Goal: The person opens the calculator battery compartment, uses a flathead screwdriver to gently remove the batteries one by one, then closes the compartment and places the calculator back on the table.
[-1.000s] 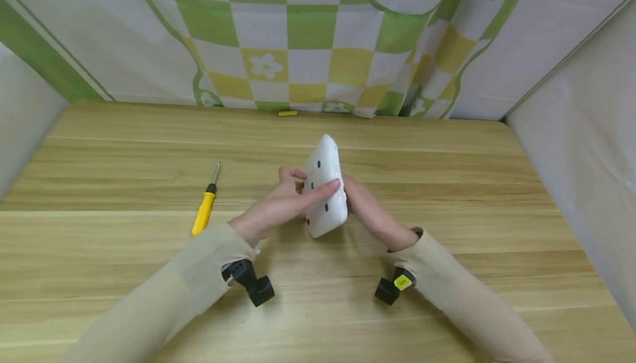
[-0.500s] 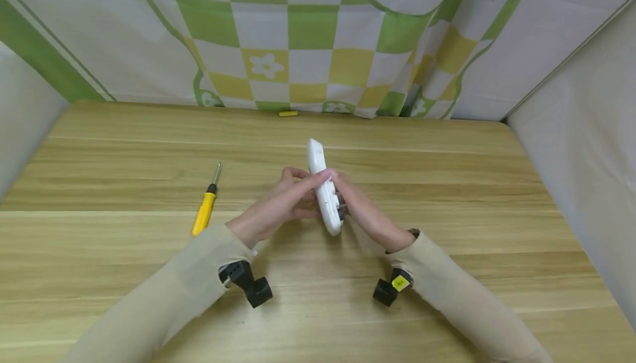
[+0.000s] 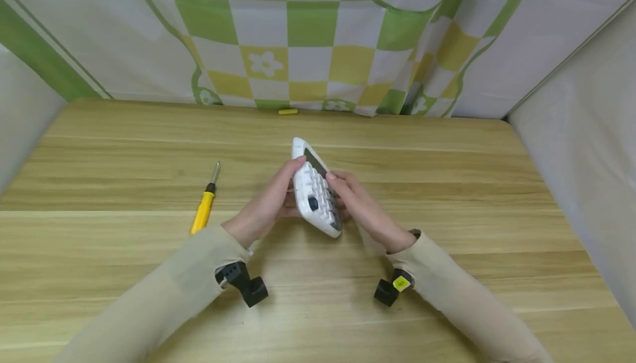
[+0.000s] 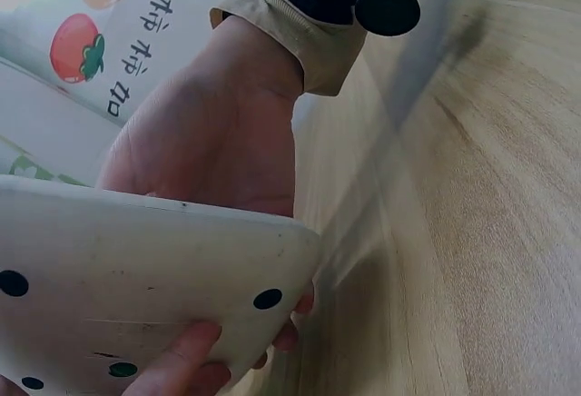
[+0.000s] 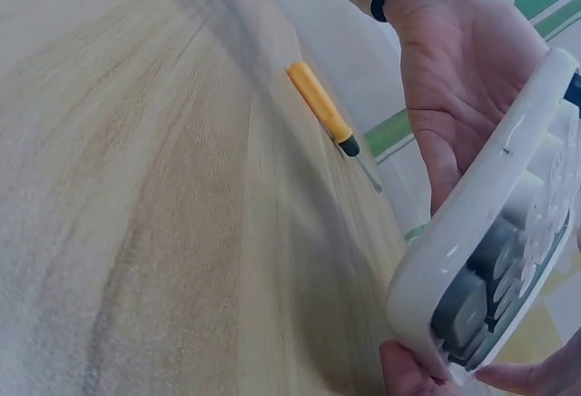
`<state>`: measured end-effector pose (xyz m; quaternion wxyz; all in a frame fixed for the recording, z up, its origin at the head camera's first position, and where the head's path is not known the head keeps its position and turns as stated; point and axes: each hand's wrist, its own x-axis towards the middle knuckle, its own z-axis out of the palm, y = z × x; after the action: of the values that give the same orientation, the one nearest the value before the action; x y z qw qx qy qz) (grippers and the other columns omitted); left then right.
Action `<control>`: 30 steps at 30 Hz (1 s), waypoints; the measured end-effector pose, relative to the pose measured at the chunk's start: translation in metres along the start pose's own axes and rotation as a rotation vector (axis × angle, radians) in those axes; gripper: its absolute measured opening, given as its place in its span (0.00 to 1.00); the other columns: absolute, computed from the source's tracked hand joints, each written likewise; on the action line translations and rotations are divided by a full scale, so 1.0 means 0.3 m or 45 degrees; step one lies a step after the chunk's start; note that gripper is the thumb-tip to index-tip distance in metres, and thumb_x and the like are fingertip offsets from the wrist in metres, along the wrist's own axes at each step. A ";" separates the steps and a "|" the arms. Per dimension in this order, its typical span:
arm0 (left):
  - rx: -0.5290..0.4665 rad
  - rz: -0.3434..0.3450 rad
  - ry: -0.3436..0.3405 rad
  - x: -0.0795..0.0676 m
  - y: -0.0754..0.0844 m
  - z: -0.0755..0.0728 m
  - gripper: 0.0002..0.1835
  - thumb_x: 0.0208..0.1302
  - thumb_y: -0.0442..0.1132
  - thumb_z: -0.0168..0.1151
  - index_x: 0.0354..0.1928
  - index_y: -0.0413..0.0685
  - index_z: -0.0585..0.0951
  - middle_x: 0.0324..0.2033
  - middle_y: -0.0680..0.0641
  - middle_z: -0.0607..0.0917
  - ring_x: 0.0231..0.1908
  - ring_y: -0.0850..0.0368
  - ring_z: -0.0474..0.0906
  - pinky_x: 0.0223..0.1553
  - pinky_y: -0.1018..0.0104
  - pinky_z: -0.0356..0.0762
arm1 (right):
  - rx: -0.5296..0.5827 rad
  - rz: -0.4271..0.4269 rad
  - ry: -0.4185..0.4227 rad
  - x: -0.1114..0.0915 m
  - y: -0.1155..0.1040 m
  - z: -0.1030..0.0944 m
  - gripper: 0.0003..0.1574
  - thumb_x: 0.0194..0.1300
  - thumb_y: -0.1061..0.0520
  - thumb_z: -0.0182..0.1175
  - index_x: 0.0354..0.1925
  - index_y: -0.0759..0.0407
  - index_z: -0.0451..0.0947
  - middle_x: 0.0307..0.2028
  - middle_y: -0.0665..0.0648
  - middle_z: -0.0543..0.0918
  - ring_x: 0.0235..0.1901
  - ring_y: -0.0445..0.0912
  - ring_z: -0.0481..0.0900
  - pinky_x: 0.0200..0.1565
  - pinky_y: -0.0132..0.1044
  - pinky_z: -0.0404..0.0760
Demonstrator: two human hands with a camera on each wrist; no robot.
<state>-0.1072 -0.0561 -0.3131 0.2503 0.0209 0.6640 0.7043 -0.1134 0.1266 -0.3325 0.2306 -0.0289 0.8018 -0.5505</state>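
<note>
A white calculator (image 3: 304, 200) with raised keys and a dark display is held up above the table, tilted on its side. My left hand (image 3: 263, 203) grips its left edge, thumb on the front face, fingers behind. On the other side my right hand (image 3: 365, 206) holds it, with the thumb over the front by the display. The left wrist view shows the scuffed back of the calculator (image 4: 209, 260) with dark round feet, and fingertips (image 4: 195, 341) against it. In the right wrist view, dark and pale keys show on the calculator (image 5: 445, 242).
A yellow-handled screwdriver (image 3: 202, 212) lies on the wooden table (image 3: 472, 197), left of the hands. A small yellow piece (image 3: 287, 112) lies at the back edge, beneath a checked green and yellow curtain (image 3: 310, 26). Black wrist cameras sit below both cuffs.
The calculator has turned from showing its back, through edge-on, to showing its keys and display. The left thumb now lies on its front; both hands stay on it.
</note>
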 end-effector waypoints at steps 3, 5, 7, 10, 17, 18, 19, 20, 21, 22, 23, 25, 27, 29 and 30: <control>0.001 0.015 0.025 0.002 -0.002 -0.003 0.34 0.74 0.56 0.25 0.66 0.36 0.62 0.57 0.31 0.74 0.50 0.47 0.80 0.52 0.56 0.78 | 0.006 0.005 0.015 -0.002 -0.003 -0.003 0.39 0.73 0.37 0.42 0.71 0.58 0.53 0.56 0.67 0.71 0.49 0.56 0.77 0.44 0.41 0.79; 0.011 0.030 0.037 0.005 -0.004 -0.004 0.34 0.74 0.56 0.24 0.65 0.36 0.62 0.56 0.31 0.74 0.49 0.49 0.80 0.52 0.56 0.77 | 0.012 0.005 0.023 -0.003 0.000 -0.006 0.39 0.72 0.38 0.45 0.71 0.57 0.54 0.53 0.66 0.72 0.45 0.54 0.78 0.42 0.40 0.79; 0.012 0.048 0.041 0.008 -0.005 -0.004 0.34 0.75 0.55 0.23 0.66 0.36 0.62 0.56 0.32 0.74 0.49 0.51 0.79 0.53 0.57 0.77 | -0.004 0.004 0.032 -0.004 0.002 -0.008 0.40 0.70 0.39 0.49 0.71 0.55 0.53 0.52 0.65 0.72 0.45 0.52 0.78 0.42 0.39 0.80; 0.011 0.072 0.036 0.011 -0.007 -0.005 0.34 0.75 0.55 0.22 0.67 0.36 0.61 0.55 0.32 0.74 0.48 0.52 0.78 0.53 0.60 0.77 | -0.041 -0.001 0.042 -0.006 0.004 -0.010 0.43 0.67 0.39 0.55 0.71 0.54 0.53 0.54 0.64 0.72 0.47 0.52 0.77 0.42 0.38 0.80; 0.025 0.062 0.070 0.010 -0.004 -0.004 0.35 0.74 0.57 0.22 0.63 0.35 0.65 0.52 0.31 0.78 0.38 0.58 0.83 0.41 0.65 0.81 | -0.127 0.014 0.122 -0.014 -0.008 -0.015 0.46 0.63 0.39 0.60 0.71 0.50 0.54 0.52 0.62 0.73 0.44 0.49 0.75 0.40 0.34 0.76; 0.023 0.060 0.076 0.009 -0.004 -0.003 0.35 0.74 0.57 0.22 0.63 0.35 0.65 0.52 0.31 0.78 0.38 0.59 0.83 0.40 0.65 0.81 | -0.133 0.019 0.127 -0.015 -0.010 -0.016 0.46 0.63 0.38 0.60 0.72 0.50 0.54 0.52 0.61 0.73 0.44 0.49 0.75 0.40 0.34 0.76; 0.019 0.056 0.081 0.009 -0.003 -0.002 0.35 0.74 0.57 0.22 0.63 0.36 0.66 0.52 0.32 0.78 0.37 0.59 0.83 0.40 0.65 0.81 | -0.135 0.024 0.129 -0.016 -0.012 -0.018 0.46 0.63 0.38 0.60 0.72 0.50 0.54 0.52 0.61 0.73 0.43 0.49 0.75 0.40 0.34 0.75; 0.019 0.055 0.085 0.009 -0.003 -0.001 0.35 0.74 0.57 0.22 0.63 0.36 0.66 0.51 0.32 0.79 0.37 0.59 0.82 0.39 0.65 0.81 | -0.140 0.027 0.127 -0.018 -0.012 -0.019 0.47 0.63 0.38 0.60 0.72 0.49 0.54 0.52 0.61 0.73 0.43 0.49 0.75 0.40 0.34 0.75; 0.021 0.054 0.088 0.009 -0.003 0.000 0.35 0.74 0.57 0.23 0.63 0.37 0.66 0.51 0.32 0.79 0.36 0.60 0.82 0.39 0.65 0.81 | -0.147 0.030 0.125 -0.019 -0.012 -0.021 0.47 0.63 0.38 0.60 0.72 0.49 0.53 0.53 0.61 0.72 0.43 0.48 0.75 0.40 0.33 0.75; 0.022 0.053 0.090 0.009 -0.003 0.002 0.34 0.74 0.57 0.23 0.63 0.37 0.66 0.51 0.32 0.79 0.36 0.60 0.82 0.39 0.65 0.81 | -0.152 0.030 0.125 -0.020 -0.012 -0.022 0.47 0.63 0.38 0.59 0.72 0.49 0.53 0.53 0.61 0.72 0.43 0.48 0.75 0.39 0.33 0.75; 0.020 0.048 0.096 0.008 -0.004 0.003 0.34 0.74 0.57 0.23 0.63 0.38 0.66 0.51 0.33 0.79 0.36 0.60 0.82 0.39 0.66 0.80 | -0.156 0.032 0.124 -0.020 -0.011 -0.023 0.47 0.63 0.38 0.59 0.72 0.49 0.53 0.53 0.61 0.72 0.43 0.48 0.74 0.39 0.33 0.75; 0.022 0.044 0.105 0.008 -0.004 0.004 0.34 0.74 0.57 0.23 0.64 0.39 0.65 0.51 0.33 0.78 0.36 0.60 0.81 0.39 0.66 0.80 | -0.151 0.033 0.123 -0.020 -0.010 -0.024 0.47 0.63 0.38 0.59 0.72 0.50 0.53 0.53 0.61 0.72 0.43 0.48 0.75 0.39 0.33 0.75; 0.028 0.046 0.113 0.009 -0.006 0.004 0.33 0.75 0.56 0.23 0.65 0.38 0.64 0.51 0.33 0.78 0.36 0.61 0.81 0.39 0.67 0.80 | -0.145 0.034 0.123 -0.019 -0.009 -0.025 0.48 0.63 0.38 0.59 0.73 0.51 0.52 0.53 0.61 0.73 0.43 0.48 0.75 0.40 0.33 0.76; 0.034 0.039 0.134 0.008 -0.006 0.003 0.33 0.75 0.56 0.24 0.65 0.39 0.63 0.51 0.34 0.78 0.36 0.60 0.80 0.39 0.67 0.79 | -0.142 0.033 0.124 -0.018 -0.009 -0.026 0.49 0.63 0.38 0.59 0.73 0.51 0.51 0.53 0.61 0.73 0.44 0.48 0.75 0.40 0.33 0.76; 0.040 0.036 0.145 0.008 -0.006 0.002 0.32 0.75 0.56 0.24 0.65 0.40 0.62 0.51 0.35 0.77 0.37 0.60 0.80 0.39 0.67 0.79 | -0.141 0.031 0.125 -0.018 -0.009 -0.027 0.49 0.63 0.38 0.59 0.73 0.51 0.51 0.53 0.62 0.73 0.44 0.48 0.75 0.40 0.33 0.77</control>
<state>-0.1084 -0.0546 -0.3154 0.2017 -0.0057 0.6877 0.6973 -0.1126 0.1342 -0.3259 0.1955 -0.0049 0.8418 -0.5031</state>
